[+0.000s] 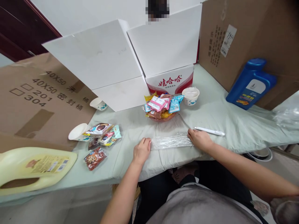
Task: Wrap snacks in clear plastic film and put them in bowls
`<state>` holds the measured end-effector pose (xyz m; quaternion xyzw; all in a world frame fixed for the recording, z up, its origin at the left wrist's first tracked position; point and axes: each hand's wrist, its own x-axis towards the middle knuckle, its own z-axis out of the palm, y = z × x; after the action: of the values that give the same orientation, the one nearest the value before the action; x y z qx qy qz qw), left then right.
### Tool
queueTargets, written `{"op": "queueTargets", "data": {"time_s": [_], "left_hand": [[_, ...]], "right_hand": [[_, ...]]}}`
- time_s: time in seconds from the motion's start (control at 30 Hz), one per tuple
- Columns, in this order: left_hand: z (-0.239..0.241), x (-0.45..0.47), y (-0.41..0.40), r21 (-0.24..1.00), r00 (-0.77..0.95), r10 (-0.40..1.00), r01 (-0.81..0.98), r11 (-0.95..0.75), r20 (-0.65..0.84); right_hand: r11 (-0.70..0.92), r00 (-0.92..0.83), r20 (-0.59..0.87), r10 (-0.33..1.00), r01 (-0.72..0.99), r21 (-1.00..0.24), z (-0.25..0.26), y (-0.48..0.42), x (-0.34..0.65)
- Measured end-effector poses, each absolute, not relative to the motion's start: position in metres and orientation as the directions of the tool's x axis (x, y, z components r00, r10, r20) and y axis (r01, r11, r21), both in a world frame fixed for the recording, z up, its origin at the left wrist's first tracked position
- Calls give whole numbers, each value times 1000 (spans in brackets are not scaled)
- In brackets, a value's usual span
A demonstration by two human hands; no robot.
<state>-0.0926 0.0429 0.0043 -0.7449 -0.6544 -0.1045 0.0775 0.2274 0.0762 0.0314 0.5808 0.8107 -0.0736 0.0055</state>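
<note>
So, far left there's a pale yellow jug [51, 166], its end chopped off by the frame, with a cardboard box [46, 90] behind it. Next come two paper bowls [78, 132] and a little heap of snack packets [100, 134] on the tabletop [126, 158].

Then the left hand [142, 151], fingers curled in and pinching one end of some clear plastic film [170, 142]. The film sits near the tabletop's front edge, strung between both hands and pretty crumpled. Just beyond it is a basket [161, 119] piled with more snacks. The right hand [199, 139] grips the film's other end, fingertips mostly tucked out of sight, right beside a white pen-like thing [210, 131].

Looks like the step in hand is holding the film stretched sideways; the next move probably calls for an even grip so it doesn't bunch up worse. Being see-through, it's tough to tell where the film ends, or whether it runs under the basket.

Over right, a blue bottle [253, 85] leans back, and some clear plastic [288, 118] gets cut off and blurry at the edge.
</note>
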Motion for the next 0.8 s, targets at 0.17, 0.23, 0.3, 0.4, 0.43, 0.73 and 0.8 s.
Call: {"op": "queueTargets", "data": {"time_s": [0.17,0.23,0.3,0.4,0.43,0.73,0.8], "left_hand": [[20,-78,34,47,17,853,998,-48,521],[24,-63,28,98,75,815,982,-160,575],[22,-45,22,131,219,835,937,-325,505],[8,-23,17,126,379,876,894,-430,298],[2,-19,16,115,391,889,897,-426,238],[11,-4,-3,194,304,922,916,-352,238],[14,7,-10,265,369,904,869,-418,217]], "right_hand": [[356,-342,124,932,926,-124,40,69,226],[488,-427,299,854,855,-174,40,62,220],[668,-573,385,723,723,-178,33,54,210],[823,-764,311,565,548,-149,13,46,194],[832,-789,265,554,534,-150,6,45,191],[737,-709,205,674,661,-138,3,30,235],[740,-716,190,672,658,-138,5,15,244]]}}
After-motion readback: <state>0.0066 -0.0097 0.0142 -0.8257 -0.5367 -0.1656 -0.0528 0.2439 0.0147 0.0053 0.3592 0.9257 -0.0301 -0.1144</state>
